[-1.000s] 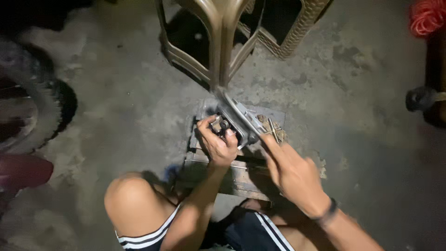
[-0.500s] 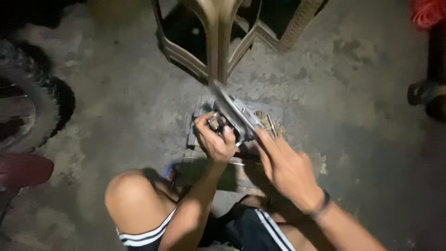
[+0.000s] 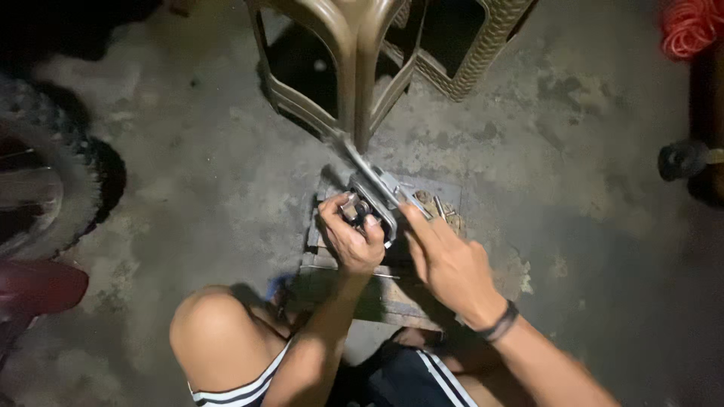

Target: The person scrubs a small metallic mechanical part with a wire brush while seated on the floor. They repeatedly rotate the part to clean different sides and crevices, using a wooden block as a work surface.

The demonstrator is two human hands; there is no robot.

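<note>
Left hand (image 3: 353,240) closed around a small metal part (image 3: 354,207), at 6 o'clock from the plastic stool (image 3: 354,68). Right hand (image 3: 445,260), fingers extended (not gripping), touches the metal bracket (image 3: 381,188) at its 11 o'clock.

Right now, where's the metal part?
Middle of the head view: the metal part sits between the left hand and right hand, below the plastic stool.

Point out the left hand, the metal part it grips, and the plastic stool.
left hand (image 3: 353,243), head view, on the back of the hand.
metal part (image 3: 375,188), head view, on its silvery body above the fingers.
plastic stool (image 3: 354,45), head view, on the near tan leg.
</note>
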